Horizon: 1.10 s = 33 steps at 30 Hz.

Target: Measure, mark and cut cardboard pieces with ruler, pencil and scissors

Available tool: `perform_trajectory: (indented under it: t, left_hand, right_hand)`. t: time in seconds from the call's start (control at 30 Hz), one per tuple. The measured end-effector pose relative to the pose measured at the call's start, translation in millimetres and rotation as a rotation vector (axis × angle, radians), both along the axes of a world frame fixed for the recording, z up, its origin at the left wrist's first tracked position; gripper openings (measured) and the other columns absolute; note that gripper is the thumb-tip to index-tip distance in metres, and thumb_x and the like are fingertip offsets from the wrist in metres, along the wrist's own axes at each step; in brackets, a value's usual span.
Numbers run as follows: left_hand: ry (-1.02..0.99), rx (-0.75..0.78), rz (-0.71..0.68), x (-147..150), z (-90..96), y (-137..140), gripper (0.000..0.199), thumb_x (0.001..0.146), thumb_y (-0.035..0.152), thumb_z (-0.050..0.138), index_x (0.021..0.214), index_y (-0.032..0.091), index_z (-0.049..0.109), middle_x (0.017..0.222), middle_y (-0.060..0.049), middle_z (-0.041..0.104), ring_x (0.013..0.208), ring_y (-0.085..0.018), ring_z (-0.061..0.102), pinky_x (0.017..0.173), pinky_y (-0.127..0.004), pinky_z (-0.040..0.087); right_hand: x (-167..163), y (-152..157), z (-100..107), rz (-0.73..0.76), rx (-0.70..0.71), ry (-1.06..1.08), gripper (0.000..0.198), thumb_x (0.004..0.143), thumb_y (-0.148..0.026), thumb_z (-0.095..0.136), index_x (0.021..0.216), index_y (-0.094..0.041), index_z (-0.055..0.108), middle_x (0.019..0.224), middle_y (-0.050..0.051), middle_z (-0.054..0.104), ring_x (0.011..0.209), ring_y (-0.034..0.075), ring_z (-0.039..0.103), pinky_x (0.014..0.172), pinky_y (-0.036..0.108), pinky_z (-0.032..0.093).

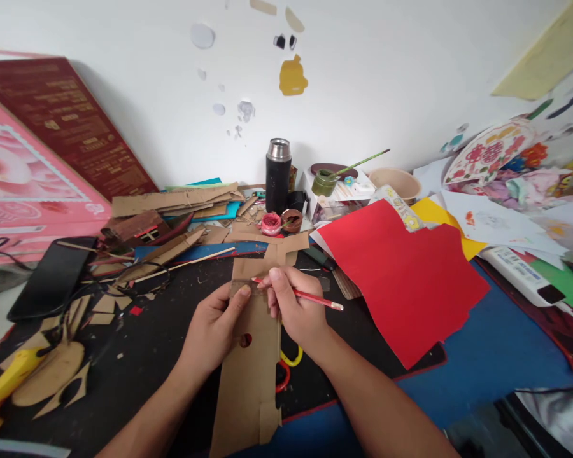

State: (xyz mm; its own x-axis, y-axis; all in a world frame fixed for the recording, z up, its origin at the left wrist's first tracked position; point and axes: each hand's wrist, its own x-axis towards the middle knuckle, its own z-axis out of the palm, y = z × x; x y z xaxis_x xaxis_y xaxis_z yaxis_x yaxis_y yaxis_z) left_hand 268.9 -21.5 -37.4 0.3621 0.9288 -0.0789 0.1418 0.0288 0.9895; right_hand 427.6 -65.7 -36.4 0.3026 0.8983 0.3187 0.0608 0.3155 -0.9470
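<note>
My left hand grips the left edge of a long brown cardboard piece, its thumb lying on top. A see-through strip like a ruler lies across the cardboard under that thumb. Between the fingers of my right hand is a red pencil, its tip on the cardboard close to my left thumb. Below the hands the cardboard has a small round hole. Scissors with yellow and red handles show partly from under its right edge; their blades are hidden.
Red paper covers the mat's right side. Behind stand a black thermos, paint pots and a jar with a brush. Cardboard scraps, a phone and a yellow glue gun lie left.
</note>
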Motion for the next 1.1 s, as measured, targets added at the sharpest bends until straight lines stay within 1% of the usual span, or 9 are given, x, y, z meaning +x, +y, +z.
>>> perform_trajectory:
  t: [0.17,0.33,0.43,0.53,0.63,0.73,0.9,1.0,1.1]
  left_hand:
    - [0.035,-0.001,0.020,-0.3,-0.3,0.2,0.047,0.088,0.066,0.071,0.093,0.021,0.085,0.087,-0.007,0.081,0.081,-0.026,0.070,0.071,-0.032,0.055]
    - [-0.001,-0.034,0.088,-5.1,-2.4,6.1,0.051,0.086,0.069,0.074,0.097,0.020,0.083,0.089,-0.008,0.082,0.082,-0.027,0.073,0.072,-0.032,0.056]
    - [-0.057,-0.075,0.223,-10.6,-2.8,12.4,0.053,0.082,0.070,0.078,0.099,0.019,0.082,0.089,-0.007,0.082,0.080,-0.027,0.074,0.067,-0.032,0.057]
    - [-0.140,-0.079,0.390,-13.8,-0.6,17.8,0.055,0.076,0.070,0.083,0.095,0.020,0.080,0.086,-0.006,0.081,0.072,-0.024,0.072,0.059,-0.028,0.055]
    - [-0.257,-0.100,0.508,-12.8,4.1,20.5,0.056,0.067,0.070,0.089,0.087,0.019,0.078,0.080,-0.003,0.080,0.063,-0.019,0.069,0.053,-0.025,0.052]
    - [-0.340,-0.129,0.568,-10.3,8.7,21.3,0.056,0.060,0.067,0.093,0.082,0.019,0.077,0.074,-0.001,0.078,0.058,-0.016,0.067,0.050,-0.022,0.049]
    - [-0.420,-0.195,0.573,-8.8,13.2,21.8,0.057,0.053,0.064,0.096,0.080,0.019,0.075,0.069,0.001,0.076,0.052,-0.015,0.065,0.045,-0.022,0.048]
    - [-0.430,-0.249,0.573,-8.8,15.8,21.5,0.057,0.051,0.063,0.096,0.079,0.019,0.073,0.066,0.002,0.074,0.047,-0.014,0.061,0.043,-0.023,0.048]
    - [-0.437,-0.288,0.555,-8.0,16.9,20.4,0.058,0.049,0.061,0.097,0.081,0.020,0.072,0.064,0.003,0.073,0.048,-0.014,0.061,0.044,-0.024,0.049]
  right_hand:
    - [-0.1,-0.9,1.6,-0.005,0.022,0.011,0.042,0.112,-0.044,0.054,0.083,-0.020,0.071,0.059,-0.004,0.057,0.044,0.009,0.055,0.044,0.021,0.043]
    - [-0.8,-3.2,4.0,-0.033,0.129,0.016,0.043,0.113,-0.043,0.053,0.081,-0.019,0.072,0.056,-0.004,0.056,0.042,0.009,0.054,0.046,0.022,0.043]
    - [-1.5,-5.1,0.7,-0.029,0.184,0.028,0.046,0.113,-0.043,0.053,0.079,-0.019,0.072,0.053,-0.004,0.056,0.040,0.009,0.053,0.046,0.023,0.043]
    - [-2.1,-6.9,-4.2,-0.042,0.198,0.051,0.049,0.112,-0.045,0.054,0.076,-0.019,0.073,0.051,-0.003,0.055,0.040,0.010,0.052,0.044,0.024,0.041]
    - [-2.1,-6.3,-4.8,-0.081,0.130,0.147,0.054,0.110,-0.054,0.055,0.072,-0.019,0.072,0.050,-0.003,0.053,0.037,0.010,0.049,0.041,0.024,0.037]
    - [-1.0,-1.9,-0.1,-0.117,0.039,0.261,0.059,0.103,-0.068,0.059,0.070,-0.019,0.069,0.046,-0.005,0.048,0.035,0.011,0.046,0.038,0.023,0.035]
    - [1.9,7.6,5.9,-0.083,-0.116,0.330,0.063,0.093,-0.079,0.064,0.075,-0.018,0.069,0.050,-0.005,0.051,0.036,0.009,0.046,0.036,0.020,0.031]
    - [3.0,10.9,5.1,-0.048,-0.151,0.340,0.064,0.089,-0.081,0.067,0.078,-0.018,0.069,0.055,-0.005,0.053,0.038,0.009,0.048,0.035,0.019,0.030]
    - [3.5,12.2,4.1,-0.008,-0.160,0.343,0.065,0.087,-0.082,0.068,0.082,-0.017,0.071,0.059,-0.003,0.058,0.039,0.009,0.050,0.035,0.019,0.029]
